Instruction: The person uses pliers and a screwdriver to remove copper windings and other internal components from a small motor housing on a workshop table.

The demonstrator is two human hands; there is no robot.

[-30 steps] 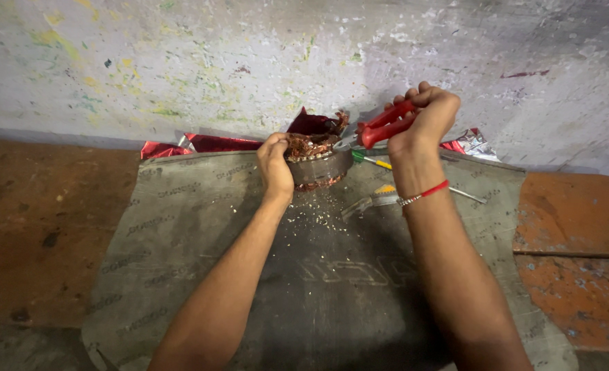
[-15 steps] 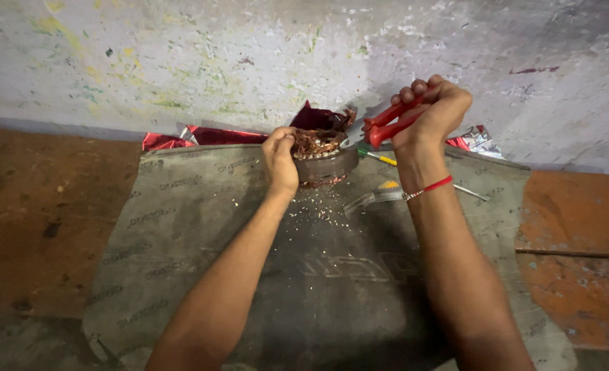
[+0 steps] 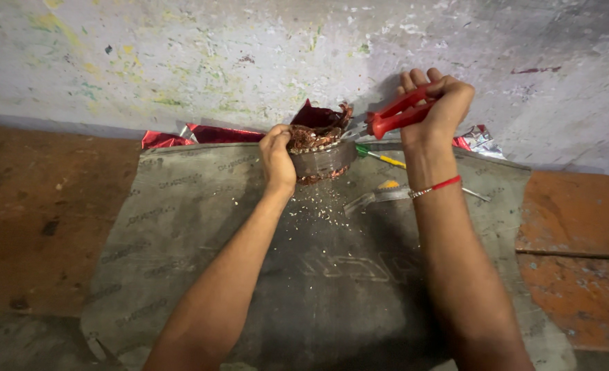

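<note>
A: Start close in. What's nearest on the mat?

B: The grey mat [image 3: 201,275] covers the floor, both forearms reaching out over it. Small metal shavings [image 3: 318,206] are scattered in front of the work. A metal tool [image 3: 373,200] lies flat near the right wrist, and a green-and-yellow screwdriver [image 3: 380,156] beyond it.

A: And the hands?

B: The left hand [image 3: 277,154] is clenched on the side of the motor stator [image 3: 322,154], steadying it on the mat's far edge by the wall [image 3: 249,48]. The right hand [image 3: 435,106] is closed tight around the red handles of the pliers [image 3: 397,117]; their nose meets the copper winding on top.

A: What could go wrong?

B: I'd judge a slip most likely. If the winding gives suddenly under a hard pull, the pliers could jerk free, or the stator could twist out of the left hand's hold. Those fingers sit right beside cut copper ends, which look sharp. Shavings could also fly up.

A: Which way do things point?

B: The stator's ring axis stands roughly upright, opening upward. The pliers' long axis runs from the right hand down-left to the winding, handles raised toward the wall. Red foil [image 3: 201,134] lies behind
</note>
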